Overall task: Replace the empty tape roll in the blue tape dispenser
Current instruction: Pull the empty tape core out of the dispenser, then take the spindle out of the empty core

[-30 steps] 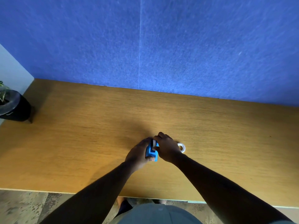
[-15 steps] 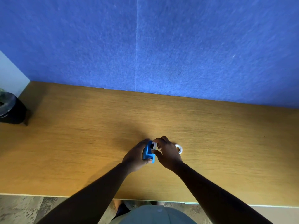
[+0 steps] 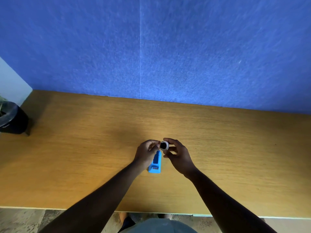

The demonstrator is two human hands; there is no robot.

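The blue tape dispenser (image 3: 155, 163) stands on the wooden desk (image 3: 75, 157), its spool slot open and nothing in it. Just above its far end I hold a small white roll with a black hub (image 3: 164, 145). My right hand (image 3: 178, 155) grips the roll's right side between thumb and forefinger. The fingertips of my left hand (image 3: 146, 153) pinch its left edge. Neither hand touches the dispenser. No second roll of tape shows on the desk; my right hand covers the spot beside the dispenser.
A black pot with a plant (image 3: 11, 120) sits at the desk's far left corner. A blue felt partition (image 3: 168, 47) rises along the back edge. The desk's front edge (image 3: 235, 215) runs just below my forearms.
Both hands have let go of the dispenser and lifted the white roll with its black hub out of it. The dispenser now stands alone on the desk.
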